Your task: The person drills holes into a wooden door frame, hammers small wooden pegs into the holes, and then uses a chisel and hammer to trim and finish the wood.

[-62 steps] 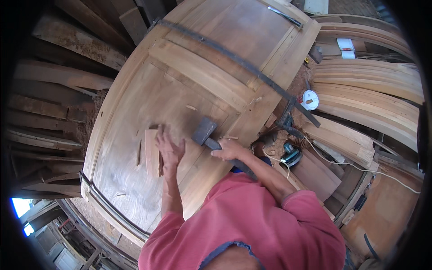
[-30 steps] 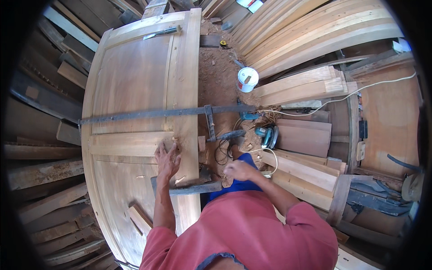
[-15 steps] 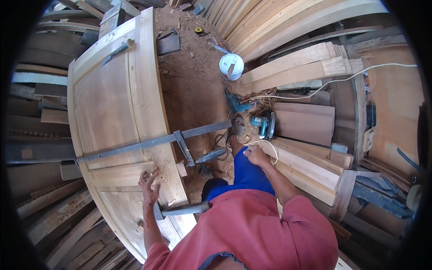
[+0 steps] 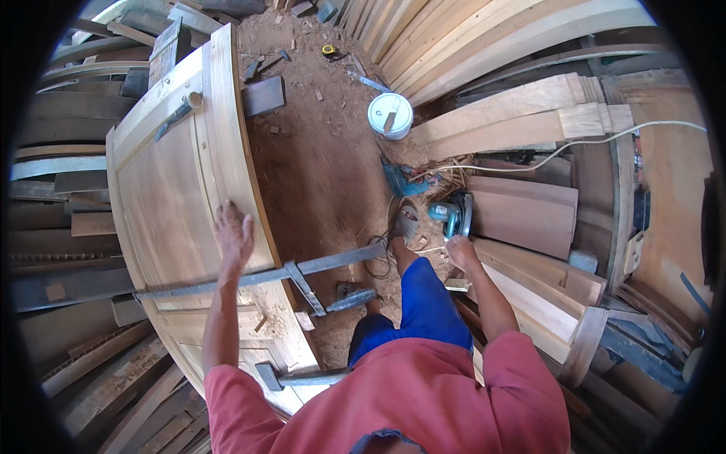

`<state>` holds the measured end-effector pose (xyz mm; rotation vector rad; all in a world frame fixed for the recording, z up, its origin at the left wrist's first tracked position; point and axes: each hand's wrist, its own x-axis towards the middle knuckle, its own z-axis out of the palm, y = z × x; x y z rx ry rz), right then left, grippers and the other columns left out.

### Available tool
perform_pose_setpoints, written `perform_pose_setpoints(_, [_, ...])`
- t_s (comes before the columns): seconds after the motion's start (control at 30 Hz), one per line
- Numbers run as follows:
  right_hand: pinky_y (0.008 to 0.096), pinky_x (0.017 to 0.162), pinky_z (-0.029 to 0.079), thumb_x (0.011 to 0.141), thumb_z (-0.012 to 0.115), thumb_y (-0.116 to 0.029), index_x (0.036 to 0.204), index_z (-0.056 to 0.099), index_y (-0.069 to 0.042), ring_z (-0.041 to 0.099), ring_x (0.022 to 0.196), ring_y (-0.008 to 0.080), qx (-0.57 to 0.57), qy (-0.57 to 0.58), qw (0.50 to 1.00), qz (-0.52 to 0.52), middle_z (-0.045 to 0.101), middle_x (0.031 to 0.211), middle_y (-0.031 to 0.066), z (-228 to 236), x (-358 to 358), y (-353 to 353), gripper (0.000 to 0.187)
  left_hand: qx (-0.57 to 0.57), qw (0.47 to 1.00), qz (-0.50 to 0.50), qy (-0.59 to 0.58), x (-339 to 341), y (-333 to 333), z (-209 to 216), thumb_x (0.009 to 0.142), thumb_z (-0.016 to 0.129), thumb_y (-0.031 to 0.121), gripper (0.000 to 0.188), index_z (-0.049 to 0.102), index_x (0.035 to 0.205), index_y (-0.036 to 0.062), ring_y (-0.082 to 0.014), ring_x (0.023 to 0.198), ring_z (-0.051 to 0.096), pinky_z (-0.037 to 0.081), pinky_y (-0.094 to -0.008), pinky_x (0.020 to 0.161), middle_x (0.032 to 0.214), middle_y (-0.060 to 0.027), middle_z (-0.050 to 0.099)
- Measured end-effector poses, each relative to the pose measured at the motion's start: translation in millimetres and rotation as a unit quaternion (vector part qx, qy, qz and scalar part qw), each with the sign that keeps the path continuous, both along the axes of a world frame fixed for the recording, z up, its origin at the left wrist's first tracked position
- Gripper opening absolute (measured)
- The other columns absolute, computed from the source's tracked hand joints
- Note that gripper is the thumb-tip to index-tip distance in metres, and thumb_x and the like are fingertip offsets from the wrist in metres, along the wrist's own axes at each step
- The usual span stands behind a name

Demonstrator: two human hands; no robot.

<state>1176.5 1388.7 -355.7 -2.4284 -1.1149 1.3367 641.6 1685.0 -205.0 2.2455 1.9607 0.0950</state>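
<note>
My left hand is spread over the wooden panel door, its fingers apart and nothing in them. Whether the palm presses on the wood I cannot tell. My right hand reaches down to the near end of a teal power saw on the floor at my right. Its fingertips meet the tool's edge, but their grip is hidden. A long bar clamp crosses the door, and a second clamp sits nearer me. Between them a small wooden peg shows among shavings on the door.
A chisel-like tool lies on the door's far part. On the dusty floor are a white bucket, a teal drill, a tape measure and a dark block. Stacked boards and a pale cord are at right.
My left hand has moved forward along the door, away from the peg and past the long clamp. My right hand has gone from beside my knee to the power saw.
</note>
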Motion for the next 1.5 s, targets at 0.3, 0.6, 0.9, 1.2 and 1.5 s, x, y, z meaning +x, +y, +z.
perform_pose_setpoints(0.3, [0.0487, 0.094, 0.053, 0.078, 0.061, -0.017, 0.114, 0.070, -0.003, 0.066, 0.108, 0.0406, -0.115, -0.041, 0.983, 0.135, 0.069, 0.114, 0.0243, -50, -6, -67, 0.039, 0.001, 0.996, 0.092, 0.019, 47, 7, -17, 0.096, 0.055, 0.048, 0.079, 0.029, 0.158, 0.0044, -0.0511, 0.144, 0.029, 0.021, -0.0616, 0.118, 0.160, -0.0310, 0.028])
perform_pose_setpoints(0.6, [0.0494, 0.078, 0.053, 0.085, 0.061, -0.024, 0.089, 0.069, 0.004, 0.070, 0.086, 0.0423, 0.011, 0.050, 0.999, 0.008, 0.070, 0.085, 0.0265, 10, -44, 49, 0.030, 0.003, 0.992, 0.125, 0.006, 33, -4, 6, 0.095, 0.055, 0.048, 0.078, 0.032, 0.157, 0.0059, -0.0479, 0.144, 0.029, 0.022, -0.0582, 0.119, 0.160, -0.0309, 0.027])
perform_pose_setpoints(0.9, [0.0497, 0.115, 0.035, 0.092, 0.069, -0.018, 0.144, 0.045, -0.001, 0.046, 0.135, 0.0418, 0.410, -0.023, 0.875, 0.257, 0.052, 0.140, 0.0259, 227, -214, 410, 0.060, 0.007, 0.986, 0.163, -0.028, 50, 4, 23, 0.095, 0.057, 0.041, 0.073, 0.036, 0.154, 0.0039, -0.0497, 0.143, 0.031, 0.020, -0.0605, 0.120, 0.160, -0.0319, 0.028])
perform_pose_setpoints(1.2, [0.0518, 0.120, 0.031, 0.094, 0.067, -0.031, 0.157, 0.030, -0.003, 0.038, 0.144, 0.0456, 0.422, -0.211, 0.711, 0.521, 0.040, 0.155, 0.0266, 151, -400, 647, 0.079, 0.027, 0.968, 0.227, -0.104, 38, 3, 19, 0.096, 0.058, 0.037, 0.071, 0.035, 0.152, 0.0014, -0.0480, 0.147, 0.027, 0.018, -0.0585, 0.122, 0.157, -0.0319, 0.030])
perform_pose_setpoints(1.5, [0.0421, 0.079, 0.054, 0.092, 0.065, -0.032, 0.106, 0.067, 0.004, 0.070, 0.090, 0.0315, 0.267, 0.027, 0.856, 0.441, 0.069, 0.090, 0.0185, 171, -436, 632, 0.039, -0.008, 0.965, 0.225, -0.135, 33, 1, 12, 0.095, 0.058, 0.042, 0.074, 0.035, 0.153, 0.0024, -0.0432, 0.150, 0.024, 0.015, -0.0550, 0.125, 0.162, -0.0286, 0.026])
